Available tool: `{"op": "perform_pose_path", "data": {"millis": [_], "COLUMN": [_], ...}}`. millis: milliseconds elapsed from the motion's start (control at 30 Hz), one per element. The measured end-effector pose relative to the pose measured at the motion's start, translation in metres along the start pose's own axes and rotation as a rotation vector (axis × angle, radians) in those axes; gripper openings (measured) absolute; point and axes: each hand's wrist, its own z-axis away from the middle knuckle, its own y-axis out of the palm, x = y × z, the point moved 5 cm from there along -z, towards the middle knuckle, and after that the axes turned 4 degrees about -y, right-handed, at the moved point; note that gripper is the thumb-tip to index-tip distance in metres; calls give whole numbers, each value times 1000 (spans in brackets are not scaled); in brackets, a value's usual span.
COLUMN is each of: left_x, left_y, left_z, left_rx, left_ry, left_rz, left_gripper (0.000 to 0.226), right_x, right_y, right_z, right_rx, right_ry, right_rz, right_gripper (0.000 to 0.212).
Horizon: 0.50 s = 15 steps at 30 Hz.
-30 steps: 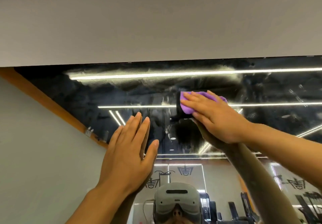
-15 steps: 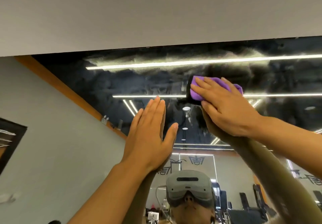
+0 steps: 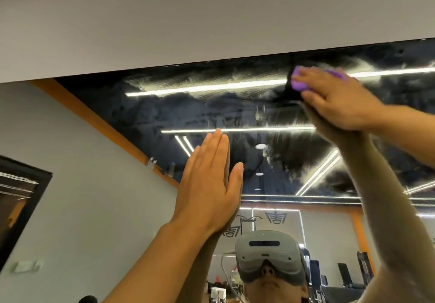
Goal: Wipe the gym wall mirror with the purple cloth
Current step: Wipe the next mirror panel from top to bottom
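Note:
The wall mirror [image 3: 146, 123] fills the lower part of the view and carries whitish smears near its top edge. My right hand [image 3: 336, 100] presses the folded purple cloth [image 3: 299, 83] flat against the glass just under the top edge, at upper right; most of the cloth is hidden under my fingers. My left hand [image 3: 211, 185] lies flat on the mirror lower down in the middle, fingers together and pointing up, holding nothing. Both arms are mirrored in the glass.
A plain grey wall [image 3: 188, 15] runs above the mirror's top edge. The glass reflects ceiling light strips, an orange-trimmed wall, gym machines at lower right and the headset wearer at bottom centre.
My right hand has slid the cloth up and to the right, close to the mirror's top edge. My left hand stays flat on the glass. The view has shifted.

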Motion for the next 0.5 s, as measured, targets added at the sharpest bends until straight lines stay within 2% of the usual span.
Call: {"op": "perform_pose_path", "data": {"millis": [133, 167, 233, 300, 400, 500], "left_x": [1, 1, 2, 6, 14, 19], "left_y": [-1, 0, 1, -1, -3, -6], "left_z": [0, 0, 0, 2, 3, 4], "left_rx": [13, 14, -9, -61, -48, -32], "left_ry": [3, -2, -15, -62, -161, -145], "left_rz": [12, 18, -12, -66, -31, -3], "left_gripper": [71, 71, 71, 73, 66, 60], "right_x": [-20, -18, -3, 24, 89, 127], "right_y": [-9, -7, -2, 9, 32, 48], "right_z": [-26, -25, -13, 11, 65, 108], "right_rx": [-71, -99, -105, -53, 70, 173], "right_ry": [179, 173, 127, 29, -243, -451], "right_rz": [-39, -37, 8, 17, -23, -48], "right_gripper": [32, 30, 47, 62, 58, 51]}}
